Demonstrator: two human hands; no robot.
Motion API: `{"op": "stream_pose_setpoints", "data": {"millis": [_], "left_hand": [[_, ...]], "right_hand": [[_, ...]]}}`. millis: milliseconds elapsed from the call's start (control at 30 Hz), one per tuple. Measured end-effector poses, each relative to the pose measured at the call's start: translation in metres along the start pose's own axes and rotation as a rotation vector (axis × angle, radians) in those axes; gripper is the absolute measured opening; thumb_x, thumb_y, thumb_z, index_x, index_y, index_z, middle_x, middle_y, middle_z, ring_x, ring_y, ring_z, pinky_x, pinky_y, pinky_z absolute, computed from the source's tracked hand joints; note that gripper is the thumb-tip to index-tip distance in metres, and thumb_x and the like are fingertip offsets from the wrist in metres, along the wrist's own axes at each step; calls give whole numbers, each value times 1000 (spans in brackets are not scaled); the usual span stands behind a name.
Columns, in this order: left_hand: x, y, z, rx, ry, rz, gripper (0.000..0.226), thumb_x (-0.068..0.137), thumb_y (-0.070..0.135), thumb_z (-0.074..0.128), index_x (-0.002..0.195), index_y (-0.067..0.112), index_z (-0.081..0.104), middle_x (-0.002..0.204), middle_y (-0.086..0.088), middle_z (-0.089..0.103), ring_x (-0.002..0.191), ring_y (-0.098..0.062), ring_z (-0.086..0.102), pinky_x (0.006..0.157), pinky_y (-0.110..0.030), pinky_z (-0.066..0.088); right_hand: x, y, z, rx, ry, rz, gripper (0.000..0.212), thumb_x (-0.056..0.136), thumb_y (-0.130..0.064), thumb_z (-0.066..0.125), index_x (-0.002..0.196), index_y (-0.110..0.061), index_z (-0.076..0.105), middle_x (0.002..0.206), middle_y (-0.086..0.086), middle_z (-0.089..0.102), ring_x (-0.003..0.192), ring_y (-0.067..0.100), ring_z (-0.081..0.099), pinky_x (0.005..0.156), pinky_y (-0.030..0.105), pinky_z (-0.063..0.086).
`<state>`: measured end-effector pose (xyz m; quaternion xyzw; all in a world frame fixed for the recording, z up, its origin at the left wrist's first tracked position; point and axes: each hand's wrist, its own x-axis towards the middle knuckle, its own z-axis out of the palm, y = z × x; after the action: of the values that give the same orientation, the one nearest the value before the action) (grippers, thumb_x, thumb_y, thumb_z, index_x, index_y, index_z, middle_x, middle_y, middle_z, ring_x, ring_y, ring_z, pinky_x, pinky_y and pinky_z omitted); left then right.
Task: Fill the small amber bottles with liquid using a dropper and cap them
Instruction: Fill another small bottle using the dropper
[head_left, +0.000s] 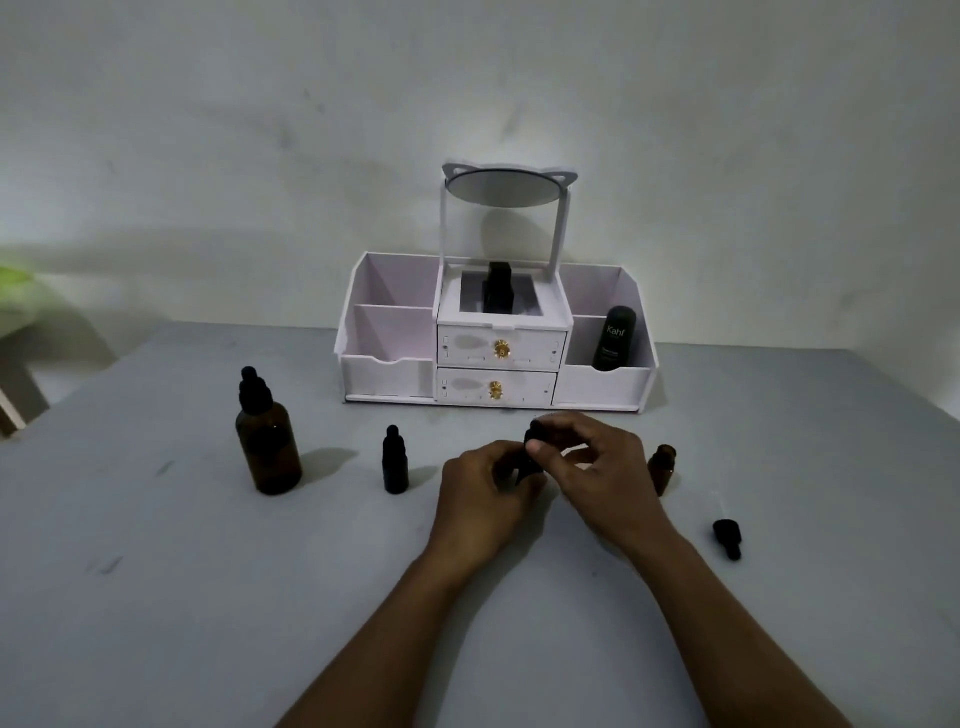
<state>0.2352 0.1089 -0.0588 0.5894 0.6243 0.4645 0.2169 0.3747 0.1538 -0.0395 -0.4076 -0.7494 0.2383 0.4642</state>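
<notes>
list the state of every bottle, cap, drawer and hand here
big bottle: upright, dropper cap on
small bottle: upright, capped
held bottle: between both hands, cap at its top
open bottle: upright, uncapped
loose dropper: lying on the table
top drawer: shut
bottom drawer: shut
left hand: gripping the held bottle
right hand: fingers on its cap

Two hands, the left hand (485, 480) and the right hand (597, 462), are over one table (156, 597). Four amber bottles are there: one large bottle (268, 441), one small capped bottle (395, 461), one small open bottle (662, 467) and one held bottle (531, 457). One loose dropper cap (727, 538) is present. One white organizer (498, 338) has two drawers, one mirror (503, 188), one black tube (614, 338) and one dark container (500, 288).
</notes>
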Motion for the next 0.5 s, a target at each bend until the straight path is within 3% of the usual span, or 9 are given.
{"op": "stream_pose_setpoints", "data": {"millis": [100,333,400,500], "left_hand": [[0,0,-1,-15,1,13,31,84,30,72,115,28,69,109,11,71,90,4,61,75,-1,42],[1,-2,-3,-24,-2,25,27,83,29,73,110,29,71,100,15,71,85,6,62,78,-7,49],[1,-2,-2,-26,7,25,28,84,30,73,111,29,71,103,11,72,85,5,62,81,-12,52],[1,-2,-1,-25,9,9,32,85,34,71,116,27,69,109,9,71,87,5,60,71,-2,43]], "right_hand": [[-1,0,1,-25,-8,35,24,83,-28,80,104,-19,76,91,-11,75,84,0,69,74,13,54],[-2,0,0,47,-6,116,29,75,-29,86,98,-15,76,87,-3,77,82,9,73,82,29,61],[-2,1,0,17,-8,116,34,73,-33,87,101,-17,75,91,-5,76,83,7,71,80,26,61],[-4,0,-2,20,-32,67,48,77,-31,84,122,-23,67,108,-12,72,95,4,67,77,18,57]]}}
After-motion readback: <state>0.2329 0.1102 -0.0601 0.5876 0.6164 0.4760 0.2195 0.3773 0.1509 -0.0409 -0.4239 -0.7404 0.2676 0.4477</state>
